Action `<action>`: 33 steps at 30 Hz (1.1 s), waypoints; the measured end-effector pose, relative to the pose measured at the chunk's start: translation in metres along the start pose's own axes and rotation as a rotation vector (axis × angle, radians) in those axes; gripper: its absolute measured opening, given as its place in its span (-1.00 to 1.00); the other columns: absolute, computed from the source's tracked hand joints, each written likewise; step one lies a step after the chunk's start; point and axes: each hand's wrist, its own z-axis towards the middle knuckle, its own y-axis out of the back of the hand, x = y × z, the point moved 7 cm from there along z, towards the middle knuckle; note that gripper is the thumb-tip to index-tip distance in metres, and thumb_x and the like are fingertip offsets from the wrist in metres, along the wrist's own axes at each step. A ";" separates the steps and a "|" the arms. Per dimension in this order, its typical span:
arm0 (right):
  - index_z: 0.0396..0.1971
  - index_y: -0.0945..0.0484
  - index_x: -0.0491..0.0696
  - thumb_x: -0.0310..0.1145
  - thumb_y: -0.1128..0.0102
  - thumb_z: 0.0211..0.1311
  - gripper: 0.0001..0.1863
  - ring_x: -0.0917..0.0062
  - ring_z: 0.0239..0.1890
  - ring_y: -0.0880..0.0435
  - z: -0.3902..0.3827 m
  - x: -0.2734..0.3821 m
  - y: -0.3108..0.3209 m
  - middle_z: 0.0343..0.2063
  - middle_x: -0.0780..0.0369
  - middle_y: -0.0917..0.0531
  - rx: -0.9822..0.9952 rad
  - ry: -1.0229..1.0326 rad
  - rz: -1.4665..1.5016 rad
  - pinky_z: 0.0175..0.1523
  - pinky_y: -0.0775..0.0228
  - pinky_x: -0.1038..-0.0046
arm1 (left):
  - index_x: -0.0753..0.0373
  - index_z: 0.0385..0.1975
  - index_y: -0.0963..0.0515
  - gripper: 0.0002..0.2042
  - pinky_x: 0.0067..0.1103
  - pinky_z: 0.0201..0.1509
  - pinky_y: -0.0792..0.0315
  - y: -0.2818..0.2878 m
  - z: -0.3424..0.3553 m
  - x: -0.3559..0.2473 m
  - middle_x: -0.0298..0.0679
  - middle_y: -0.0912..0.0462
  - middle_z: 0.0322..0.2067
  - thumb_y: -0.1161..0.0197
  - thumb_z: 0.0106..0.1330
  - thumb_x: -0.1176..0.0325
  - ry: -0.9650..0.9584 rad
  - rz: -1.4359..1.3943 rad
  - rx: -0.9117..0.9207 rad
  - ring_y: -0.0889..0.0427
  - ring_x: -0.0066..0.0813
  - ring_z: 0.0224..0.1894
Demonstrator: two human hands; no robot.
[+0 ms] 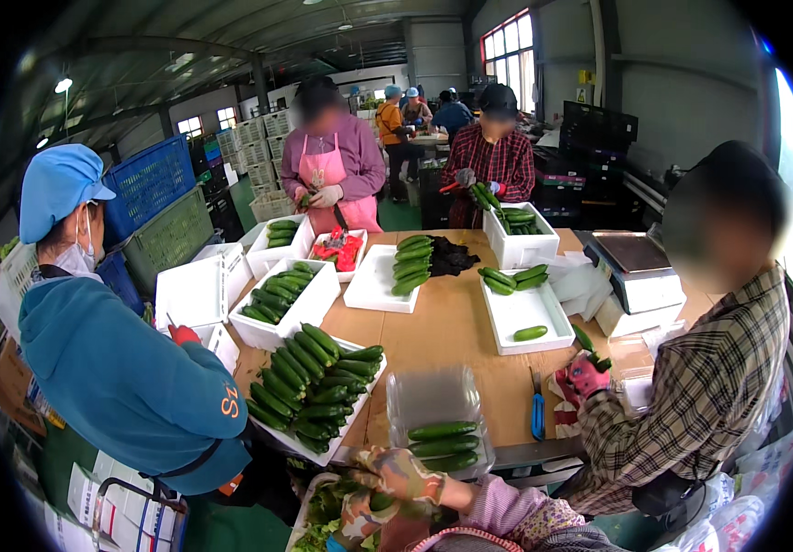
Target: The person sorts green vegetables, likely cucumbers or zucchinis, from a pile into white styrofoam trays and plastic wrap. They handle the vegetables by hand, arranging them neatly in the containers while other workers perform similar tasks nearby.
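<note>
At the bottom, my left hand (362,518) in a camouflage glove is closed on a green cucumber (381,500). Just above it, my right hand (401,474), gloved alike, has curled fingers; what they hold is unclear. A bin with leafy greens (321,508) sits beside my hands. A clear plastic tray (429,396) with cucumbers (442,446) lies just beyond, next to a white foam box (360,350) heaped with cucumbers.
Co-workers stand left (120,368), right (691,396) and across (332,175) the cardboard-covered table (415,340). Blue-handled scissors (537,414), more foam boxes (525,322), a scale (626,271) and black material (452,256) lie on it. Stacked crates (153,189) stand behind.
</note>
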 end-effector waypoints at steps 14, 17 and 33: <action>0.06 -0.45 -0.10 -0.26 -0.03 0.23 -0.58 0.19 0.00 -0.56 -0.048 0.004 -0.044 0.06 0.07 -0.50 0.053 0.471 -0.178 0.01 -0.47 0.26 | 0.33 0.02 -0.42 -0.47 -0.63 -0.44 -0.37 0.004 0.013 -0.036 -0.21 -0.60 -0.46 -0.03 0.24 -0.01 0.134 -0.744 0.052 -0.51 -0.50 -0.51; 0.14 -0.37 -0.09 -0.20 0.09 0.29 -0.53 0.05 0.07 -0.48 -0.040 -0.031 -0.051 0.13 -0.02 -0.40 0.253 -0.002 0.151 0.12 -0.38 0.19 | 0.33 0.05 -0.39 -0.44 -0.67 -0.51 -0.33 0.012 0.011 -0.046 -0.22 -0.59 -0.50 0.06 0.30 -0.06 0.165 -0.950 0.018 -0.48 -0.55 -0.58; 0.01 -0.47 -0.16 -0.21 -0.14 0.23 -0.58 0.39 -0.26 -0.64 -0.130 -0.060 0.004 -0.28 0.11 -0.63 -0.130 -0.723 0.790 -0.13 -0.48 0.44 | 0.28 0.22 -0.25 -0.50 -0.60 -0.19 -0.55 0.017 0.032 -0.031 -0.14 -0.58 -0.16 -0.18 0.28 0.44 0.157 -0.915 -0.316 -0.63 -0.43 -0.25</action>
